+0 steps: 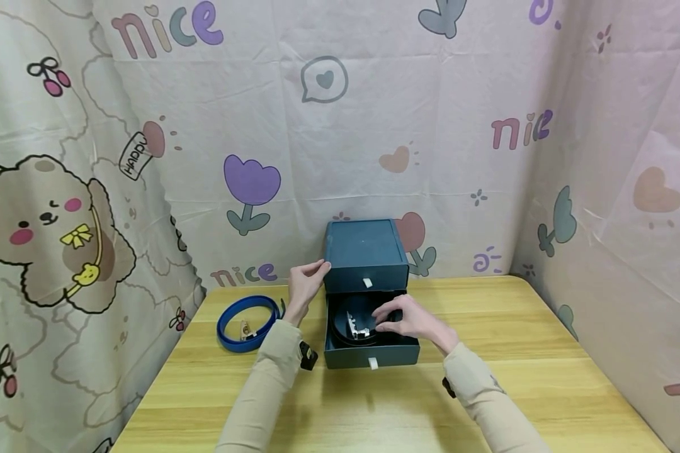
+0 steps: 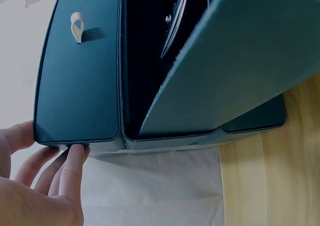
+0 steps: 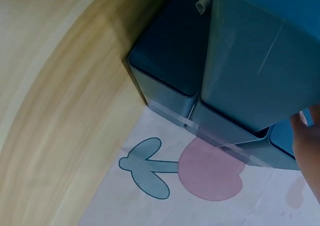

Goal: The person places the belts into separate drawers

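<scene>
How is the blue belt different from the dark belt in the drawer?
The blue belt is bright blue; the dark belt looks black. The blue belt has a gold-coloured buckle, while the dark belt has a silver buckle. The blue belt lies on the table; the dark belt sits inside the open drawer. Both are coiled up.

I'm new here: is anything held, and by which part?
Left hand touches the box at its upper left corner; whether the right hand grips the black belt cannot be told.
</scene>
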Motion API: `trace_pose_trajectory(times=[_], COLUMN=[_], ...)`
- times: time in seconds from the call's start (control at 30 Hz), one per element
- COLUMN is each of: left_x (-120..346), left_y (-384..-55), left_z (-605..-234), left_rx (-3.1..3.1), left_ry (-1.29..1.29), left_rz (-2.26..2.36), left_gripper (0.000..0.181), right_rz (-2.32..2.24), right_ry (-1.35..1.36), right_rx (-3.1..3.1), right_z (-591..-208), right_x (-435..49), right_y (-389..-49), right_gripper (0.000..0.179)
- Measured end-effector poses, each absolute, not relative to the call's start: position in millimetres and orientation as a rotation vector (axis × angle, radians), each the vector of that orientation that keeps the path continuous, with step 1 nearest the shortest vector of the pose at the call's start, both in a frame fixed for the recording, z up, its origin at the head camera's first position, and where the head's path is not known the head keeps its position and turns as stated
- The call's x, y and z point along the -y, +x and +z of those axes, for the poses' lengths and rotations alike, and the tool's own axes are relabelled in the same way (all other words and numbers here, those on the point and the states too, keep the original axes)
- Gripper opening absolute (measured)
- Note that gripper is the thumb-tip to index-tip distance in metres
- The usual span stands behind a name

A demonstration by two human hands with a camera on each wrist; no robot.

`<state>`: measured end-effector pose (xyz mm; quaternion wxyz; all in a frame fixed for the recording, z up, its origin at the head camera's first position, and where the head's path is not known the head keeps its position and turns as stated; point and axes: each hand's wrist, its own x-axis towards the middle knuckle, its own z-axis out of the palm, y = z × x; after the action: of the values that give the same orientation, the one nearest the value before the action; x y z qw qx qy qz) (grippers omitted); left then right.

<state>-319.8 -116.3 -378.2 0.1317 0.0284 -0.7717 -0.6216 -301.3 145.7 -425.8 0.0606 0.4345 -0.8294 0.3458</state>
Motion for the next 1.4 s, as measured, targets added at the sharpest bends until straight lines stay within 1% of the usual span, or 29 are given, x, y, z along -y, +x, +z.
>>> trace_pose_trajectory(times=[0.13,0.33,0.6,0.67,0.77,1.03,1.4], left_x=[116.5,115.8,116.0,116.0,116.0,116.1,116.9], left_y=[-319.5,-318.4,-318.8,-318.7,-318.9,-319.4,-320.4], left_z=[-378.2,-377.6,-378.9,-378.7,-378.2,-379.4,-379.4], left_rx=[2.242,2.236,2.244,2.241,2.237,2.245,2.242], left_ry=[0.083,0.078,0.081,0.080,0.081,0.089,0.094], left_rz=[-1.799,-1.799,-1.776,-1.775,-1.774,-1.775,-1.793], left_gripper=[0.037,0.037,0.037,0.036,0.036,0.036,0.037], right_rz=[1.105,1.169,1.383,1.401,1.403,1.338,1.316], right_ry=[1.272,1.156,0.937,0.900,0.886,0.953,0.950], right_rx=[2.435,2.353,2.220,2.177,2.120,2.017,1.980], right_z=[-427.1,-426.1,-432.5,-433.6,-434.2,-438.8,-427.8], right_x=[-147.9,-146.1,-140.5,-138.7,-136.3,-128.9,-117.9], right_y=[-294.1,-282.9,-269.2,-264.9,-257.7,-240.1,-208.1], right_gripper=[0.025,0.021,0.005,0.003,0.007,0.017,0.021])
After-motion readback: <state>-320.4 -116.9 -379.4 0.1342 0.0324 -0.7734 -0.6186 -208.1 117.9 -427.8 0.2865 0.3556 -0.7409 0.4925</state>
